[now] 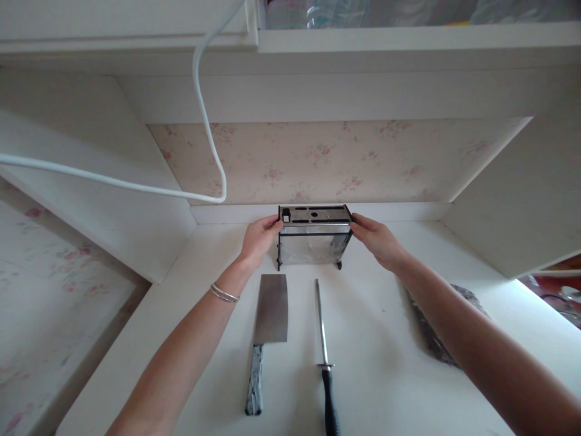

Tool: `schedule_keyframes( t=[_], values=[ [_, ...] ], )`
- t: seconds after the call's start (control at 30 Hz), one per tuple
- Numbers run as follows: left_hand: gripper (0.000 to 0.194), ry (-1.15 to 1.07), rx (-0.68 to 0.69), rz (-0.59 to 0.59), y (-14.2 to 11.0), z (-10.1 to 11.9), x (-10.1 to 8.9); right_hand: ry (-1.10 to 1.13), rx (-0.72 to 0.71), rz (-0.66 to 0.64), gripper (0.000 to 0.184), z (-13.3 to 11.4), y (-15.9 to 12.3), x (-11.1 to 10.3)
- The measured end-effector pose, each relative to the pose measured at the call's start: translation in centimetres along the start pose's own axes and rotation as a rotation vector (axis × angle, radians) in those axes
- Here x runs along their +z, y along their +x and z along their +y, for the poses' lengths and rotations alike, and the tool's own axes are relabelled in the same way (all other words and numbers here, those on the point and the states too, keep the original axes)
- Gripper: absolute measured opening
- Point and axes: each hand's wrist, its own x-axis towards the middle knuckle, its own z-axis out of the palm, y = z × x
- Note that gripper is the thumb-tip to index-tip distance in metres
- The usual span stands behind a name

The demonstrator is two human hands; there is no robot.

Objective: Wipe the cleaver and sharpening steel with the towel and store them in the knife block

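Observation:
A knife block with a slotted metal top, black end pieces and a see-through front stands at the back of the white counter. My left hand grips its left end, with the thumb at the top front corner. At the opposite end my right hand grips it in the same way. In front of the block lies a cleaver with a marbled grey handle, blade pointing away from me. Beside it to the right is a honing steel with a black handle.
A dark, crumpled bundle lies partly hidden beneath my right forearm. Across the upper left hangs a white cable. White cabinets overhang the counter, and a panel closes in the right side. Flowered wallpaper covers the back wall.

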Motion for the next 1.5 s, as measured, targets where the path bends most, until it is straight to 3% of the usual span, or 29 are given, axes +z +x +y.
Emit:
schedule_keyframes(
  t=[0.1,0.23,0.4,0.57,0.77,0.93,1.03,1.2,1.3,1.5],
  values=[
    [0.038,0.089,0.021,-0.002,-1.7,0.0,-1.4,-0.037,0.051,0.100,0.067,0.6,-0.8,-0.4],
    [0.028,0.255,0.059,-0.012,-7.4,-0.2,-4.3,-0.082,0.064,0.212,0.056,1.9,-3.9,-1.0],
    [0.023,0.751,0.064,-0.353,-16.8,-1.4,-6.6,0.085,0.164,0.119,0.041,4.5,-10.4,-0.6],
    [0.033,0.989,-0.003,-0.592,-21.9,-3.2,-8.3,-0.082,0.303,-0.080,0.041,8.0,-16.5,1.6],
    [0.056,1.110,-0.248,-0.750,-24.3,-3.7,-8.2,-0.197,0.315,-0.107,0.043,10.9,-20.4,4.0],
    [0.073,1.113,-0.398,-0.715,-25.9,-5.0,-6.7,-0.260,0.308,-0.059,0.045,11.5,-22.1,5.0],
    [0.071,1.079,-0.433,-0.683,-26.5,-6.0,-6.2,-0.319,0.271,-0.051,0.043,11.6,-22.5,5.3],
    [0.049,1.062,-0.402,-0.704,-26.9,-5.7,-5.8,-0.368,0.230,-0.060,0.045,11.4,-22.8,5.6],
    [0.038,1.088,-0.314,-0.723,-27.0,-5.1,-6.1,-0.367,0.219,-0.066,0.044,11.4,-22.8,5.6],
    [0.037,1.128,-0.023,-0.554,-26.4,-3.4,-8.0,-0.356,0.231,-0.078,0.044,11.6,-22.9,5.5]
  ],
)
